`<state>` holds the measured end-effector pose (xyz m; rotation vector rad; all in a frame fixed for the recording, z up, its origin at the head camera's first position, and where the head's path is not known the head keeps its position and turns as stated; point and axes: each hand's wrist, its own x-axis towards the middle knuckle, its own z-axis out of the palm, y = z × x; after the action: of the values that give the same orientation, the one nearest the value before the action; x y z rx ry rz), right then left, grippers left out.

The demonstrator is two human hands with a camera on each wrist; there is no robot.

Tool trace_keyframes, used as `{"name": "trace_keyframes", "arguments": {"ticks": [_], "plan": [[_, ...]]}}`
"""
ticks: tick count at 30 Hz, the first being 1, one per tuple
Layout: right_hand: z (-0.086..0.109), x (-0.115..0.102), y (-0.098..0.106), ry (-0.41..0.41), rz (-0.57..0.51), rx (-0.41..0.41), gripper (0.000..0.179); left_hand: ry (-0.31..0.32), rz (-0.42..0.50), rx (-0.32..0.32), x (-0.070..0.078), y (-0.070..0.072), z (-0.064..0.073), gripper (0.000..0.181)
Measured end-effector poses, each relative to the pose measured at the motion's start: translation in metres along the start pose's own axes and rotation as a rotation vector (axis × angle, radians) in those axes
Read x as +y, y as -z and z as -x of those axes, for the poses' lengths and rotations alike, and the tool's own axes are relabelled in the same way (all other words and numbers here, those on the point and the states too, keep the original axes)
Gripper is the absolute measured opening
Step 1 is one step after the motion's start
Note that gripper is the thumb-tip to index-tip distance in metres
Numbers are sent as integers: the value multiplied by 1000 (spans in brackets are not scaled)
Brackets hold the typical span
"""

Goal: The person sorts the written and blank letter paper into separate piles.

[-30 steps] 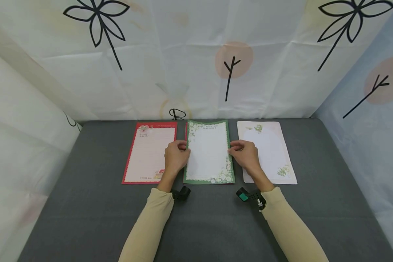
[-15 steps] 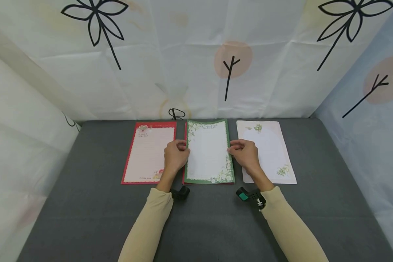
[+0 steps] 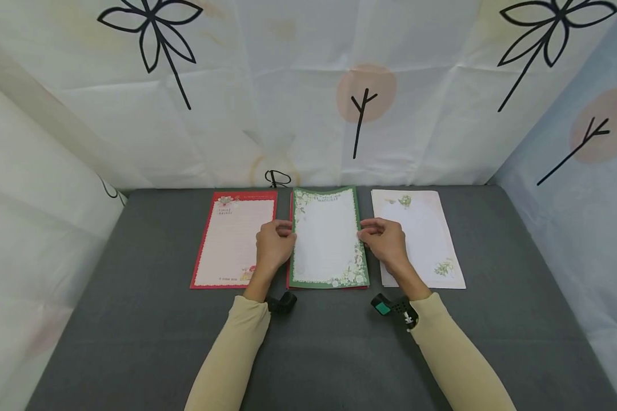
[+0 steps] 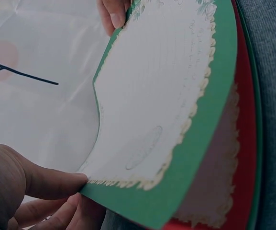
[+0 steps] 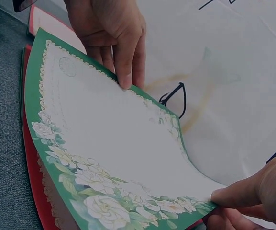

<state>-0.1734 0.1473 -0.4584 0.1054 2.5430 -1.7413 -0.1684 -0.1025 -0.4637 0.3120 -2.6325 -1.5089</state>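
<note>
Sheet (image 3: 325,240), green-bordered, barely shifts | left hand (image 3: 276,244), right hand (image 3: 384,241): we pinch its opposite edges | red paper (image 4: 247,143) lies below our fingers | handling seems paused

On my screen the left hand (image 3: 275,242) and right hand (image 3: 388,242) pinch the side edges of a green-bordered sheet (image 3: 326,245), and I make out a red edge (image 3: 288,277) beneath it. On the grey table (image 3: 334,359), a red-bordered sheet (image 3: 233,245) lies to the left and a pale sheet (image 3: 427,228) to the right. Behind, I see a white cloth (image 3: 283,114) with black flowers (image 3: 153,19).
</note>
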Motion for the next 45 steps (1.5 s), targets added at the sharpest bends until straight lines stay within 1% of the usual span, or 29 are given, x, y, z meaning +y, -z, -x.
{"name": "trace_keyframes", "arguments": {"ticks": [8,14,18,25,31,40,45], "plan": [[2,-2,-1,7,-43,7,26,9,31,-6,1,6,1,24],[3,-8,-7,14,-100,12,27,-2,43,6,0,14,-1,23],[4,-14,-13,24,-140,6,28,3,53,11,-3,22,-1,24],[2,-22,-31,22,-186,5,25,33,59,23,-8,39,-3,28],[1,-26,-48,55,-222,-19,25,49,59,49,-15,53,-4,28],[-1,-36,-71,83,-225,-7,23,63,46,80,-23,74,-5,29],[-1,-42,-82,69,-249,-16,24,75,36,111,-27,85,-6,29]]}}
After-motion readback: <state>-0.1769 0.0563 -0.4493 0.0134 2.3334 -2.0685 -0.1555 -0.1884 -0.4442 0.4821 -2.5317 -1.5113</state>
